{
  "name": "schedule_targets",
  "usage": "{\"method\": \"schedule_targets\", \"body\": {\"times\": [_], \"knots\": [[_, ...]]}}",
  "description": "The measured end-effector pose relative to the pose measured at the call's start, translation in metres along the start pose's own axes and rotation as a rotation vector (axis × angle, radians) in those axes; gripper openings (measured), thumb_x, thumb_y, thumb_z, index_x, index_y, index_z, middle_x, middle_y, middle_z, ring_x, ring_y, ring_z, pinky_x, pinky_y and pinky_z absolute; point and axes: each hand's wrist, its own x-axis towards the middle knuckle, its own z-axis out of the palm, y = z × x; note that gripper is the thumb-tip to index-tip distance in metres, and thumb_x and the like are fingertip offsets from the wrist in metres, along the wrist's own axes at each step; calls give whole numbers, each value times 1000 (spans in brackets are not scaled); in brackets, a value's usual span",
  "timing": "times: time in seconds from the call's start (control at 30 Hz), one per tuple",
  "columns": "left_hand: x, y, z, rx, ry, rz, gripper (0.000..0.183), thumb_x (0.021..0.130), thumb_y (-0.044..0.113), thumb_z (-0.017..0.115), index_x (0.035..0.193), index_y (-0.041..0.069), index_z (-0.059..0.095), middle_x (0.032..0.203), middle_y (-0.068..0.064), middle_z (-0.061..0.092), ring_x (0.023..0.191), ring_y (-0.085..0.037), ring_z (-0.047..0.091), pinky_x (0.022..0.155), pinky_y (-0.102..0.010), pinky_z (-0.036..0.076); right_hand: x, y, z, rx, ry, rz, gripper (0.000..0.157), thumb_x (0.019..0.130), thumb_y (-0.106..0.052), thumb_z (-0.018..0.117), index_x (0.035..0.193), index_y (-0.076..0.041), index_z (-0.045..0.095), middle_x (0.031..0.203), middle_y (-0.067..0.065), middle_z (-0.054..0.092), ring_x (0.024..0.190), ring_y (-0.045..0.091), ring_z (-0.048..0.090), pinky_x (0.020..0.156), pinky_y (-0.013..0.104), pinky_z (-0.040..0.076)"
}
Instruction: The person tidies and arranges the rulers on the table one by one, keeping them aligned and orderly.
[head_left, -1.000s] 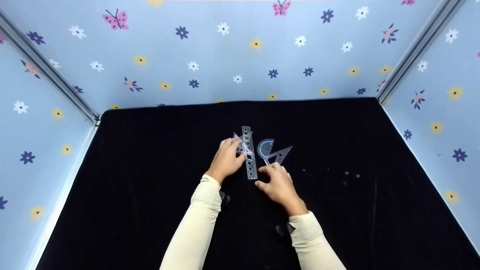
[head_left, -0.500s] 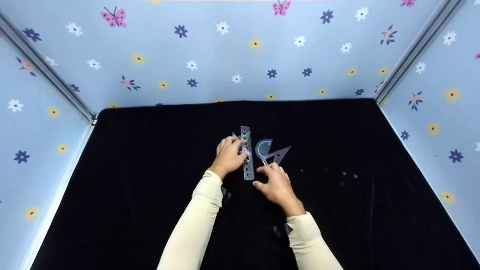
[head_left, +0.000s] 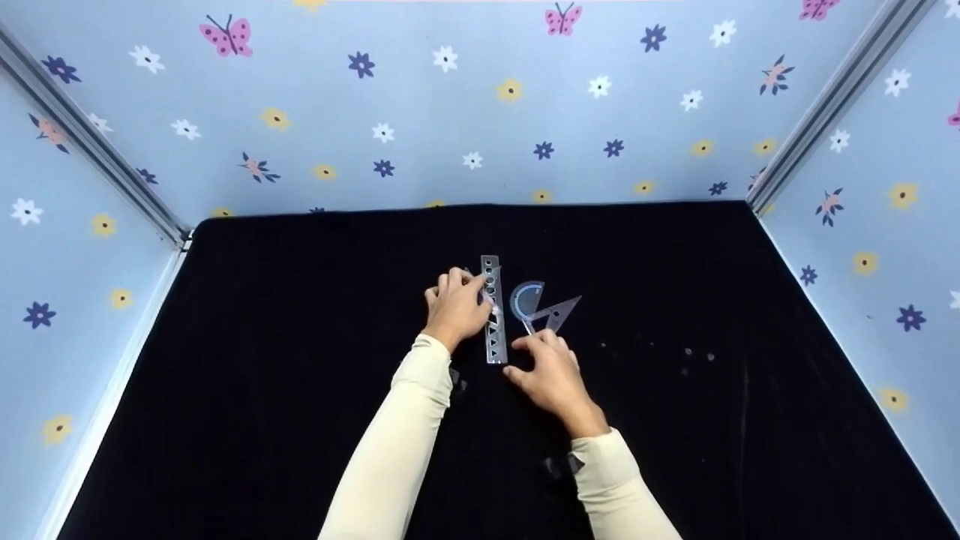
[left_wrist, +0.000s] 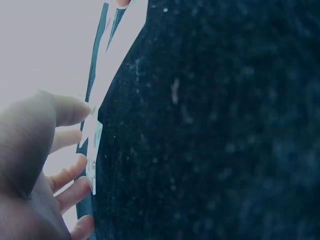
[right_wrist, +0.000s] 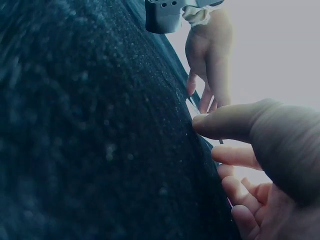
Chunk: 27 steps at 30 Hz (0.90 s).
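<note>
A clear ruler with cut-out shapes lies almost upright in the head view, between the two hands. My left hand bends over a clear set square that overlaps the ruler, thumb and fingers at its edges; the hand covers most of it. In the left wrist view the thumb meets the edge of the clear plastic. My right hand rests beside the ruler's near end, thumb extended toward its corner. Beyond those fingers lie a clear protractor with a blue arc and a second set square.
Black cloth covers the table. Blue flowered panels stand behind and at both sides, joined by metal corner posts. Small pale specks dot the cloth at the right.
My left hand has turned slightly and now hides more of the set square. The ruler's near end has shifted slightly left. My right hand has barely moved.
</note>
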Motion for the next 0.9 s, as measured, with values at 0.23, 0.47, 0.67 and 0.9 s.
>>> {"method": "schedule_targets", "body": {"times": [0.23, 0.47, 0.67, 0.9], "knots": [[3, 4, 0, 62, 6, -17, 48, 93, 31, 58, 141, 25, 60, 131, -7, 49, 121, -28, 42, 95, -52, 33, 0, -2, 0, -27, 12, -14, 41, 78, -31, 83, 115, -14, 73, 112, 3, 59, 105, 28, 54, 88, 48, 42], [5, 9, 0, 74, 3, -35, 44, 94, 30, 60, 137, 26, 63, 130, -7, 50, 119, -29, 44, 94, -53, 36, -1, -5, 0, -45, 2, 11, 44, 78, -32, 83, 116, -15, 72, 114, 3, 58, 106, 28, 53, 87, 47, 41], [4, 9, 0, 68, 19, -36, 46, 94, 30, 59, 140, 25, 60, 131, -7, 49, 121, -30, 43, 96, -53, 35, 1, -7, 0, -48, -4, 25, 44, 78, -33, 83, 117, -15, 71, 114, 3, 57, 106, 27, 52, 89, 46, 40], [2, 8, 1, 68, -28, -60, 63, 91, 31, 59, 151, 21, 46, 132, -9, 47, 122, -31, 40, 99, -53, 33, -1, -6, 1, -55, -8, 25, 45, 78, -34, 83, 117, -15, 71, 113, 2, 57, 105, 27, 52, 88, 45, 40]]}}
